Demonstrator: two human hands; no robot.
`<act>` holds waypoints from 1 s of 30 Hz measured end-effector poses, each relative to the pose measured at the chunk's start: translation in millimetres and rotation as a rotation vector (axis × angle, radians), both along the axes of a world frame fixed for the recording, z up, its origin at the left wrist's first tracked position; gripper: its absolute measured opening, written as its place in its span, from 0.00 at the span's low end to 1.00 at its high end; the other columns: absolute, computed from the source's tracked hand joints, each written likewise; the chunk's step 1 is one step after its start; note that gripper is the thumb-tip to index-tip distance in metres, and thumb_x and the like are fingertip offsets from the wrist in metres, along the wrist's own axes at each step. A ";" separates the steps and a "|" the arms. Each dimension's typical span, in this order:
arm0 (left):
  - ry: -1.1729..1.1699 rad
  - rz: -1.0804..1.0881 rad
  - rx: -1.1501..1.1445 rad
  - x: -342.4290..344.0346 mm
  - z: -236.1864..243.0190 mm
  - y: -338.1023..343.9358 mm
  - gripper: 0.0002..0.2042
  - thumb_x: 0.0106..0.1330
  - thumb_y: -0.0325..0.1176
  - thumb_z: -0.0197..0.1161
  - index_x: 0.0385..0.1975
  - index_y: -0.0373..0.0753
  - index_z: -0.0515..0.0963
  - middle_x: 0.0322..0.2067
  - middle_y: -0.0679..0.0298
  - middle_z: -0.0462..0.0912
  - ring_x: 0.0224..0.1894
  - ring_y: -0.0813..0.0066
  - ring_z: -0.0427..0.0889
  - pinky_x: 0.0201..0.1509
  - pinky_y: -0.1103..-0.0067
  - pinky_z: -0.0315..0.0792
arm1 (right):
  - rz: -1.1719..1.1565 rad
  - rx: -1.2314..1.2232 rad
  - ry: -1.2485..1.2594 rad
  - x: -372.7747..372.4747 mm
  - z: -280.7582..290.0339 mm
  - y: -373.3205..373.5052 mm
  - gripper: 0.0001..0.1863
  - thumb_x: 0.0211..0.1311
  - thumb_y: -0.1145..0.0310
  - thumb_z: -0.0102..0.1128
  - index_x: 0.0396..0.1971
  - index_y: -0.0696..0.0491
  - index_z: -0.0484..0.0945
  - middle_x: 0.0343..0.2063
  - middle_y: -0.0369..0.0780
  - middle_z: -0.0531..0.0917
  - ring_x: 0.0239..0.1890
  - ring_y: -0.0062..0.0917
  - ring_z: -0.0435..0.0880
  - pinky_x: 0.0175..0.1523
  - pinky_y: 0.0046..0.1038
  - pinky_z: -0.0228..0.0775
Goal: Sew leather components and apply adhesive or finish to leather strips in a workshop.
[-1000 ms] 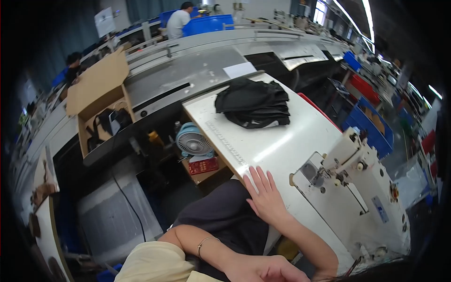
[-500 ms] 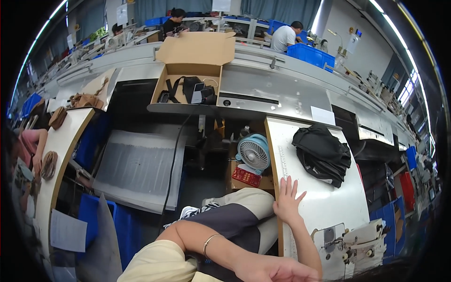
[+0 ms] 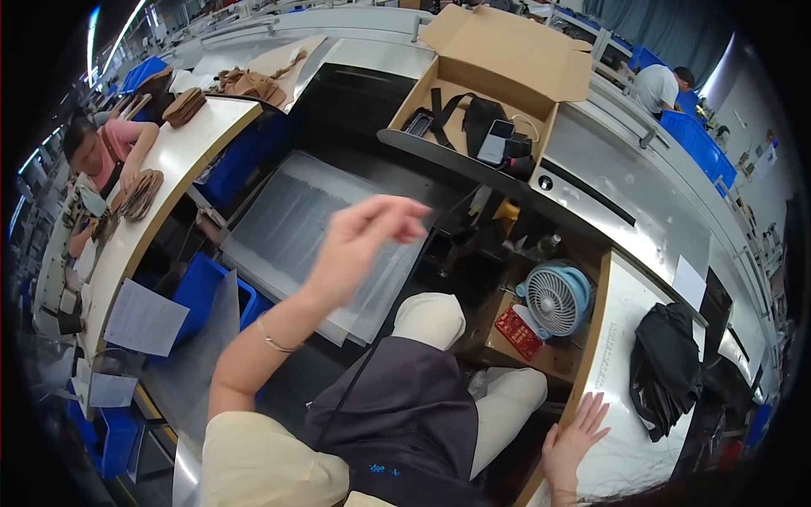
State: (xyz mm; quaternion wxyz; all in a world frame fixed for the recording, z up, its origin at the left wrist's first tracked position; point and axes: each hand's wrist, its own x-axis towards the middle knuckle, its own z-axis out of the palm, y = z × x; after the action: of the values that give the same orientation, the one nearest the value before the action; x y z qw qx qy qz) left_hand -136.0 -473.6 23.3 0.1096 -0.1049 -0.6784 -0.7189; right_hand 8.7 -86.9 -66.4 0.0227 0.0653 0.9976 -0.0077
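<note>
My left hand [image 3: 365, 245] is raised in mid-air over the dark gap in front of me, a thin bangle on its wrist. Its fingers are loosely bent and slightly blurred, and nothing shows in them. Behind it lies a stack of translucent sheets [image 3: 291, 228]; hand and sheets look apart. On the right, my right hand [image 3: 576, 439] rests flat with spread fingers on the white tabletop [image 3: 621, 372], close to its wooden edge. Beyond those fingers a folded black garment [image 3: 666, 367] lies on the same top.
An open cardboard box [image 3: 498, 93] holds a phone and black straps. Below it stand a light-blue fan [image 3: 556, 300] and a red packet [image 3: 519, 332]. Blue bins [image 3: 203, 296] and paper sheets [image 3: 145, 317] are at the left, where another person [image 3: 114, 156] sits by brown pieces [image 3: 139, 194].
The view has swung left. My left hand has lifted from the lower right, across my lap, to above the gap. My right hand stays on the white tabletop.
</note>
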 end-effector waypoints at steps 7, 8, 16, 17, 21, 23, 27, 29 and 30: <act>-0.665 0.742 -0.017 50.1 -262.4 -211.2 0.20 0.66 0.39 0.54 0.52 0.32 0.70 0.49 0.57 0.75 0.49 0.71 0.75 0.50 0.78 0.67 | -0.059 -0.024 0.071 -10.1 3.1 -13.1 0.45 0.43 0.76 0.58 0.65 0.58 0.47 0.66 0.49 0.47 0.69 0.46 0.38 0.67 0.50 0.23; -0.751 0.785 -0.111 63.4 -299.3 -224.9 0.22 0.65 0.39 0.54 0.54 0.31 0.67 0.53 0.54 0.71 0.53 0.66 0.71 0.55 0.76 0.65 | -0.034 -0.067 0.075 -10.7 4.0 -14.0 0.44 0.44 0.75 0.58 0.64 0.58 0.48 0.66 0.49 0.48 0.69 0.45 0.39 0.68 0.49 0.23; -1.154 0.795 -0.330 56.4 -388.6 -192.1 0.38 0.62 0.44 0.57 0.62 0.24 0.48 0.66 0.45 0.44 0.68 0.52 0.45 0.69 0.71 0.44 | -0.027 -0.104 0.051 -8.0 7.9 -6.1 0.39 0.52 0.68 0.54 0.64 0.58 0.49 0.65 0.49 0.50 0.69 0.44 0.41 0.68 0.46 0.23; -1.141 0.830 -0.295 56.3 -387.3 -190.3 0.38 0.61 0.45 0.57 0.62 0.24 0.48 0.66 0.45 0.41 0.68 0.52 0.43 0.70 0.71 0.43 | -0.022 -0.104 0.046 -6.7 8.6 -7.2 0.39 0.52 0.68 0.54 0.64 0.58 0.49 0.65 0.49 0.50 0.69 0.44 0.41 0.68 0.46 0.23; -1.145 0.869 -0.332 53.5 -376.0 -183.8 0.38 0.61 0.44 0.58 0.62 0.24 0.48 0.65 0.45 0.44 0.68 0.53 0.46 0.69 0.70 0.44 | 0.020 -0.093 0.078 -5.7 6.0 -2.1 0.39 0.50 0.71 0.54 0.64 0.58 0.49 0.65 0.48 0.51 0.69 0.41 0.42 0.69 0.43 0.25; -1.136 1.030 -0.300 53.6 -384.2 -183.8 0.36 0.59 0.43 0.62 0.59 0.24 0.56 0.60 0.45 0.56 0.63 0.56 0.57 0.66 0.69 0.51 | 0.039 -0.082 0.085 -4.5 5.1 -0.8 0.40 0.50 0.70 0.54 0.64 0.59 0.49 0.65 0.48 0.51 0.69 0.41 0.42 0.69 0.44 0.26; -1.025 1.122 -0.115 59.4 -409.2 -204.0 0.26 0.58 0.41 0.64 0.48 0.27 0.65 0.46 0.49 0.72 0.46 0.63 0.74 0.51 0.71 0.69 | 0.026 -0.091 0.065 -2.6 6.5 -1.2 0.38 0.56 0.63 0.51 0.64 0.58 0.48 0.65 0.49 0.50 0.69 0.44 0.41 0.68 0.46 0.24; -0.918 0.870 0.295 68.9 -428.7 -216.8 0.18 0.59 0.39 0.64 0.37 0.32 0.67 0.32 0.56 0.78 0.28 0.71 0.78 0.32 0.77 0.74 | 0.049 -0.104 0.047 -6.4 0.8 4.0 0.38 0.56 0.61 0.51 0.64 0.57 0.48 0.65 0.49 0.50 0.69 0.43 0.40 0.68 0.46 0.25; -0.905 0.863 0.315 63.4 -425.6 -205.8 0.14 0.61 0.37 0.63 0.35 0.35 0.67 0.25 0.64 0.76 0.24 0.76 0.78 0.28 0.81 0.73 | 0.039 -0.102 0.062 -4.4 0.2 4.0 0.38 0.55 0.60 0.52 0.64 0.57 0.48 0.65 0.49 0.50 0.69 0.43 0.41 0.68 0.47 0.25</act>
State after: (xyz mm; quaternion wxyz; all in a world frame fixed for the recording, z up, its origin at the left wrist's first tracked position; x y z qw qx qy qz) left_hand -72.5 -679.4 -402.3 0.1059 0.5082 -0.5251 -0.6743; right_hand 4.3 -82.9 -66.2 -0.0049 0.0444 0.9972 -0.0600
